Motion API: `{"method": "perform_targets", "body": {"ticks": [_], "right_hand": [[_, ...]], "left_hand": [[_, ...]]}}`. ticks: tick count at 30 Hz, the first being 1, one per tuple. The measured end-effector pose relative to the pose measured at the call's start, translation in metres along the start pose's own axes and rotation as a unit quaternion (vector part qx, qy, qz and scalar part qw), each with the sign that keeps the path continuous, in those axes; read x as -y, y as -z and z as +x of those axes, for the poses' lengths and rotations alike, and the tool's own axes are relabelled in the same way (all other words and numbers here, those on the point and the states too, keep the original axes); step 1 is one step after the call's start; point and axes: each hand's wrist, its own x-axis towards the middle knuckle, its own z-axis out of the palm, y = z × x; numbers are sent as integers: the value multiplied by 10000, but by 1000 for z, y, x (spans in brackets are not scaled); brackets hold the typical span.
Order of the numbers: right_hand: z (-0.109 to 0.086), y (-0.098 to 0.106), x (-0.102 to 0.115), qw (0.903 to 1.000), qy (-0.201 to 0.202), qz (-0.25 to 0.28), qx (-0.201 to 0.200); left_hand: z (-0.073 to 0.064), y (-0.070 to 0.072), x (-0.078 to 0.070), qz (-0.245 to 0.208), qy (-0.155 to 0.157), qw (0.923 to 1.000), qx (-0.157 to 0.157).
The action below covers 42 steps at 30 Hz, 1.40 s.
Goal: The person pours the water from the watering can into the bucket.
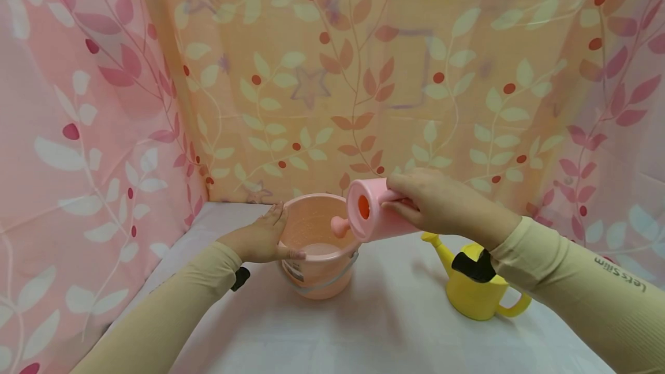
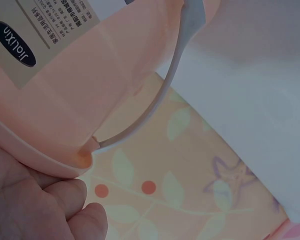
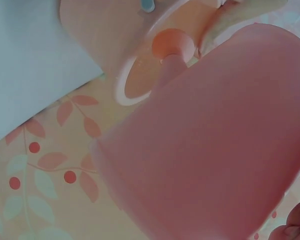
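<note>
My right hand (image 1: 433,204) grips the handle of a pink watering can (image 1: 387,227), which is tipped on its side. Its round spout head (image 1: 340,227) points into the mouth of a peach bucket (image 1: 319,281), and orange shows through the can's opening. In the right wrist view the can's body (image 3: 205,140) fills much of the frame. On the bucket's left rim rests my left hand (image 1: 257,238), thumb along the near edge and fingers stretched toward the far side. The left wrist view shows the bucket's label (image 2: 37,40) and pale handle (image 2: 160,100).
A yellow watering can (image 1: 475,290) stands on the white tabletop (image 1: 363,333) to the right, partly behind my right wrist. Leaf-patterned fabric (image 1: 332,74) hangs along the back and both sides.
</note>
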Motion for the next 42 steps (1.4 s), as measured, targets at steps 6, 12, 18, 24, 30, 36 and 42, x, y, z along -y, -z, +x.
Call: {"method": "perform_targets", "body": {"ticks": [6, 12, 18, 24, 30, 36, 42], "right_hand": [[0, 0, -1, 9997, 209, -86, -114], [-1, 0, -2, 9990, 365, -238, -131], [-1, 1, -3, 9992, 309, -261, -31], [2, 3, -4, 9989, 397, -250, 3], [5, 5, -6, 9989, 408, -205, 84], [6, 7, -6, 9988, 326, -265, 234], [10, 8, -7, 9986, 337, -312, 265]], "left_hand": [[1, -1, 2, 2, 6, 10000, -25], [1, -2, 2, -13, 23, 10000, -29], [2, -2, 2, -17, 49, 10000, -20], [2, -3, 3, -18, 35, 10000, -24], [2, -3, 2, -48, 45, 10000, -22], [1, -2, 2, -62, 45, 10000, -1], [1, -1, 2, -36, 16, 10000, -16]]}}
